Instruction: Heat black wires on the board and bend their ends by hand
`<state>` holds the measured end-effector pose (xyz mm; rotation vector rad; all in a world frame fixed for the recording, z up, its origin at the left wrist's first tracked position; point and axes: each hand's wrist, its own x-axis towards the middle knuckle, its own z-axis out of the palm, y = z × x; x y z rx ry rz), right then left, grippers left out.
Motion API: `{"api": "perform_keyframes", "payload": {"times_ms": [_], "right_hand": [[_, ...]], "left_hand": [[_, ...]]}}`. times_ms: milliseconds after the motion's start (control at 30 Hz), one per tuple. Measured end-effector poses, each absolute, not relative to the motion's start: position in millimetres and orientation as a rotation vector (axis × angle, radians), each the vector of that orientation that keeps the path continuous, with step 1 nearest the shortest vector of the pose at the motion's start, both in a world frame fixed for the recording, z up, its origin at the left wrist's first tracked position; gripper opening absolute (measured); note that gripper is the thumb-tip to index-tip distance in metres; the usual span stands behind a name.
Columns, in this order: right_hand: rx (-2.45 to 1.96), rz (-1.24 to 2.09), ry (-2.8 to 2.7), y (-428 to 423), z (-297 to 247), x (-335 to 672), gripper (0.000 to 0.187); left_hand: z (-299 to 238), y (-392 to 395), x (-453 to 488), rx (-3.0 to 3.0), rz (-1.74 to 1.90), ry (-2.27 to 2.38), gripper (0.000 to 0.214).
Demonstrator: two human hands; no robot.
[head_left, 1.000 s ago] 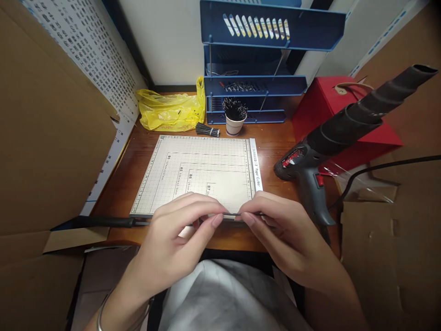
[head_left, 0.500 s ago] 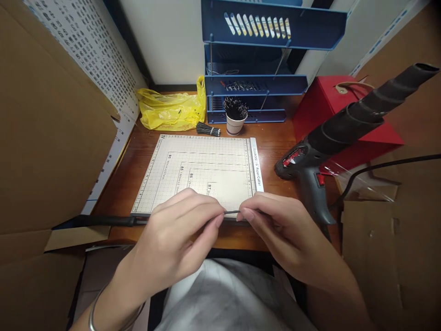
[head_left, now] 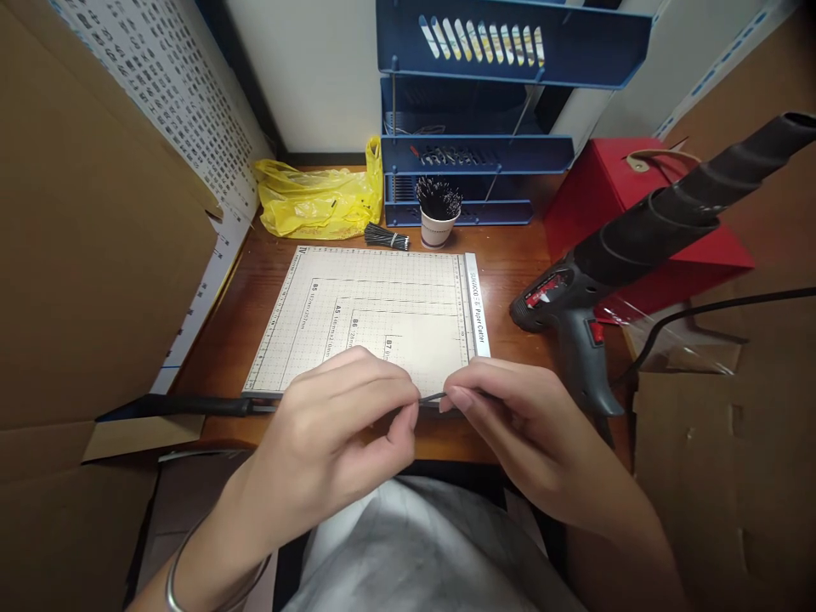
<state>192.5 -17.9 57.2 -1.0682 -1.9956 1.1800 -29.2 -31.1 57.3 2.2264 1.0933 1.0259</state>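
Note:
A short black wire (head_left: 433,397) spans the small gap between my hands, in front of the paper cutter's near edge. My left hand (head_left: 348,421) pinches its left end between thumb and forefinger. On the other side, my right hand (head_left: 510,416) grips the wire with thumb and fingertips, and the rest of its length is hidden in the fingers. Beneath and beyond my hands lies the paper cutter (head_left: 331,340), a cream board printed with a grid and paper sizes. Its black handle (head_left: 197,406) sticks out at the left.
Behind the cutter stand a paper cup (head_left: 439,229) full of black wires and a tied wire bundle (head_left: 386,237). A yellow plastic bag (head_left: 312,204), blue tray rack (head_left: 478,155) and red box (head_left: 592,183) line the back. A black blower-like tool (head_left: 590,340) stands right; cardboard (head_left: 95,212) walls the left.
My left thumb and fingertips have shifted slightly right along the wire, which now slants up to the right. My right hand keeps its grip. The view has shifted a little.

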Motion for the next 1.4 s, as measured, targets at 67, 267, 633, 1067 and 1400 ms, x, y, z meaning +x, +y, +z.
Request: {"api": "perform_keyframes", "payload": {"times_ms": [67, 267, 633, 1067, 1400], "right_hand": [[-1.049, 1.219, -1.982, -17.0, 55.9, 192.5, 0.023], [-0.903, 1.283, -1.885, -13.6, 46.8, 190.8, 0.023], [-0.739, 1.62, -1.591, -15.0, 29.4, 177.8, 0.029], [-0.915, 1.299, -1.839, -12.1, 41.0, 184.6, 0.026], [-0.894, 1.181, -2.004, -8.9, 48.3, 190.2, 0.023]], "left_hand": [[59.7, -30.0, -27.2, 2.105, 1.024, 1.09, 0.015], [63.8, -25.6, -18.3, 1.725, 1.015, 1.078, 0.018], [49.7, -28.4, -20.7, 1.137, 0.919, 0.87, 0.02], [58.5, -33.5, -25.6, 1.508, 0.892, 1.048, 0.026], [58.5, -28.1, -30.7, 1.565, 0.787, 1.018, 0.028]]}}
